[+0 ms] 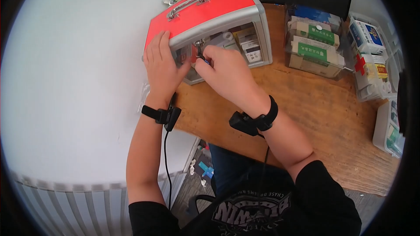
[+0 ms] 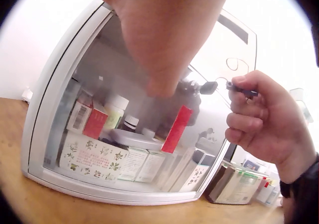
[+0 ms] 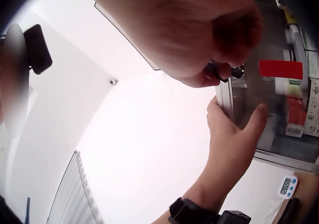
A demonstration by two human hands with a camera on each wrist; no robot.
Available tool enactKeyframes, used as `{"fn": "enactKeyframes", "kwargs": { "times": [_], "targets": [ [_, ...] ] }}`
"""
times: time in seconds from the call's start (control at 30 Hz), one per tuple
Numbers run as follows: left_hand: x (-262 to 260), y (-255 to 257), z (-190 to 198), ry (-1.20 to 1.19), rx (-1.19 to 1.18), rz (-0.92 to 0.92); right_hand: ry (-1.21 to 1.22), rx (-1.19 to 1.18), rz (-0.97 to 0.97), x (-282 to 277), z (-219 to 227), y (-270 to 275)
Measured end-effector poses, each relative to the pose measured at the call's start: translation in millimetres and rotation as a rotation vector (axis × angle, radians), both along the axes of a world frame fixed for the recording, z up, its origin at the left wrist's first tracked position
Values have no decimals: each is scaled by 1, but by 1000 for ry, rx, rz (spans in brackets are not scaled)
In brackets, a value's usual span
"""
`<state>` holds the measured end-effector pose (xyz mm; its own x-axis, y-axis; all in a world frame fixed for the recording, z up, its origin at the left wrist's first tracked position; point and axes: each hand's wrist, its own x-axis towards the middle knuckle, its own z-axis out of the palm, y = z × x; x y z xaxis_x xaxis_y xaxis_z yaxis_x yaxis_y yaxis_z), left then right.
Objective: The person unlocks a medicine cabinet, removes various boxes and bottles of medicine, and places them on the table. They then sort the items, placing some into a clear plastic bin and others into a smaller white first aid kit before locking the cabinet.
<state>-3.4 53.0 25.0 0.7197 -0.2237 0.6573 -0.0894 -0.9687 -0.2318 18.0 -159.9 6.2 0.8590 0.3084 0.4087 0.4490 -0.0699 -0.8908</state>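
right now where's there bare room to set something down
Widest: the tabletop between the right forearm, clear carton bin and white tub. A narrow strip separates that bin from the red-topped case. Crowded: far right, another bin beside it.

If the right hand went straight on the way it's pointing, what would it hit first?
Probably the small metal fitting on the glass front of the red-topped case. The dark piece pinched in the right hand would likely meet it before the fingers; the exact gap is unclear.
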Motion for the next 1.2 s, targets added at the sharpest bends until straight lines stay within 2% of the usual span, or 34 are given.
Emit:
{"fn": "enactKeyframes", "kwargs": {
  "times": [0.27,0.37,0.43,0.47,0.53,0.6,0.67,0.7,0.83,0.93,1.0,1.07,1.13,1.17,1.2],
  "targets": [
    [-4,-1,5,28,-4,-29,5,-56,-29,-5,2,5],
    [-4,0,6,19,-11,-49,19,18,-11,-7,-1,5],
    [-1,0,8,1,-14,-64,3,-159,64,-13,6,-3],
    [-1,3,8,12,-6,-64,-7,-160,52,-17,11,-8],
    [2,8,8,20,5,-79,39,-256,287,-30,25,-20],
    [5,10,11,47,3,-89,53,-264,305,-44,31,-26],
    [15,15,13,47,24,-63,43,-149,436,-54,25,-29],
    [17,16,13,54,39,-23,43,-191,486,-60,28,-32],
    [37,38,12,56,69,14,-73,-322,486,-78,9,-53],
    [48,49,10,63,43,-7,-29,-298,392,-68,-15,-96],
    [49,47,10,54,25,-11,40,-250,105,-59,-27,-136],
    [43,35,13,36,29,9,98,65,-169,-39,-55,-184],
    [39,26,11,59,-13,89,87,452,-365,-8,-87,-231],
    [35,20,6,60,-13,72,47,495,-457,4,-101,-255],
    [31,15,0,12,-136,28,3,539,-549,13,-114,-276]
  ]
}}
